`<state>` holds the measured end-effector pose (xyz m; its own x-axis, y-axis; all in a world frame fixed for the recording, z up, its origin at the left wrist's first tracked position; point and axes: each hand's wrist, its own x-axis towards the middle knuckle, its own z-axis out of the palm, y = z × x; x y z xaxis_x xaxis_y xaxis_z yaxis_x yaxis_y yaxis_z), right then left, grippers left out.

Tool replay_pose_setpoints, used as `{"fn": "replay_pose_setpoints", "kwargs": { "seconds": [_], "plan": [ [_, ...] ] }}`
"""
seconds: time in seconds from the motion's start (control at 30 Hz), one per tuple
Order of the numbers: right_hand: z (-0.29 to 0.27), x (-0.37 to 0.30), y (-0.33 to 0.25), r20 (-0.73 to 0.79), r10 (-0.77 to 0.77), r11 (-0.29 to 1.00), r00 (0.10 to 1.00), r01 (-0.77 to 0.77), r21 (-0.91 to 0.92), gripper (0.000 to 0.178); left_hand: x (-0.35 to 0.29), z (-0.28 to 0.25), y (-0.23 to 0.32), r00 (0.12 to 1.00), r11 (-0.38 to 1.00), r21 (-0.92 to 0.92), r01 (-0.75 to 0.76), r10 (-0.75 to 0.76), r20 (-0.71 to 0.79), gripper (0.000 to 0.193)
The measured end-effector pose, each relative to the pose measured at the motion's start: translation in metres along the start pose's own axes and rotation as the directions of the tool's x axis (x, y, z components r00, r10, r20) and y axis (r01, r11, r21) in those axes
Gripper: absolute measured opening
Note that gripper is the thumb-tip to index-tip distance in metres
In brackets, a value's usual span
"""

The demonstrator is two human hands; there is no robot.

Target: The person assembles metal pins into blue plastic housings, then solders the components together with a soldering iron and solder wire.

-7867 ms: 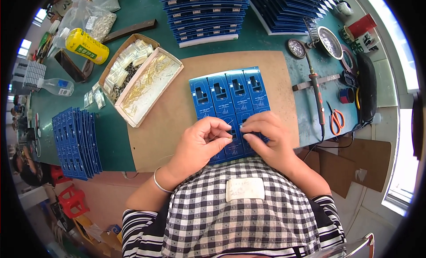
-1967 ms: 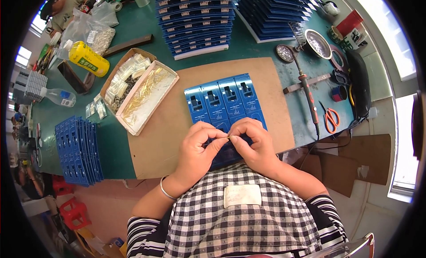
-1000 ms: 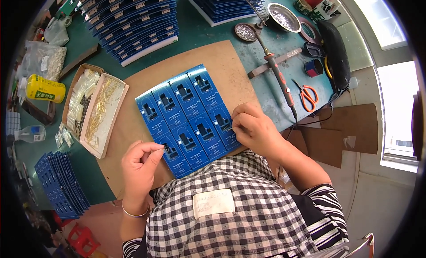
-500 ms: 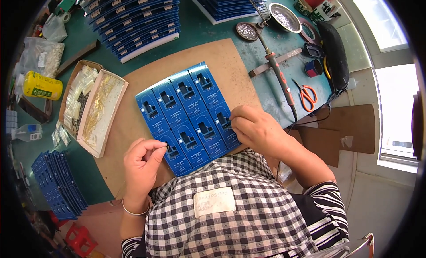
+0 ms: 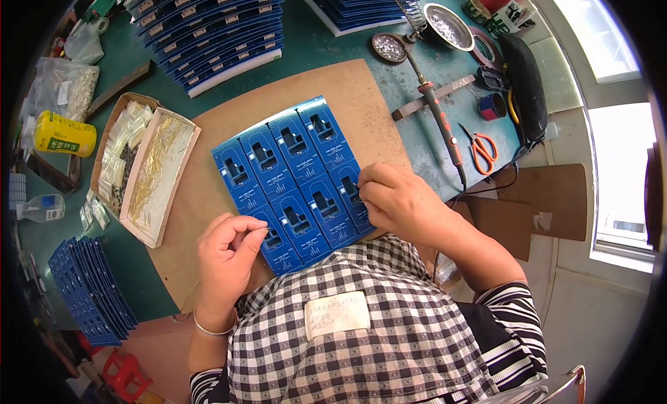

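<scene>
Both hands had drawn apart since the frame two seconds earlier, when their fingertips met over the board; the left hand [image 5: 226, 250] was now at the lower left of the blue circuit board [image 5: 285, 185] and the right hand [image 5: 396, 195] at its right edge. Left thumb and forefinger were pinched together on a small thin piece [image 5: 267, 229], too tiny to identify. Fingertips of the right grip were bunched against the board, hiding whether they held anything, so its state could not be told. The board lay tilted on a brown sheet [image 5: 379, 126] on the green surface [image 5: 306, 46], its eight sections in two rows, each bearing fine white print too small to read. Left of it, a cardboard box [image 5: 170, 195] held thin golden pins [image 5: 154, 175] beside clear packets [image 5: 132, 133]. Farther left lay a yellow bottle [image 5: 66, 133] with dark green lettering, and near it a clear bottle [image 5: 43, 208] with a blue-and-white label. Faint, illegible handwriting marked the pale patch [image 5: 338, 316] on the checked apron [image 5: 375, 355].
</scene>
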<state>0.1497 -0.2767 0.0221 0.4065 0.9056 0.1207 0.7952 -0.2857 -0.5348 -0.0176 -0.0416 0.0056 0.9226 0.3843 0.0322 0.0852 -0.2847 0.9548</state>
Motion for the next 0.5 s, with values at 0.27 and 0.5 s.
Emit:
{"fn": "replay_pose_setpoints", "kwargs": {
  "seconds": [0.27, 0.5],
  "plan": [
    [-0.0046, 0.0066, 0.0014, 0.105, -0.01, 1.0, 0.994, 0.009, 0.013, 0.01, 0.0001, 0.0008, 0.0005, 1.0, 1.0, 0.02, -0.016, 0.016, 0.011, 0.008],
    [-0.0072, 0.0058, -0.0049, 0.129, -0.152, 0.94, 0.98, 0.184, -0.289, 0.016, -0.0001, 0.003, 0.0029, 0.999, 0.999, 0.048, -0.02, 0.019, 0.031, 0.006]
  ]
}}
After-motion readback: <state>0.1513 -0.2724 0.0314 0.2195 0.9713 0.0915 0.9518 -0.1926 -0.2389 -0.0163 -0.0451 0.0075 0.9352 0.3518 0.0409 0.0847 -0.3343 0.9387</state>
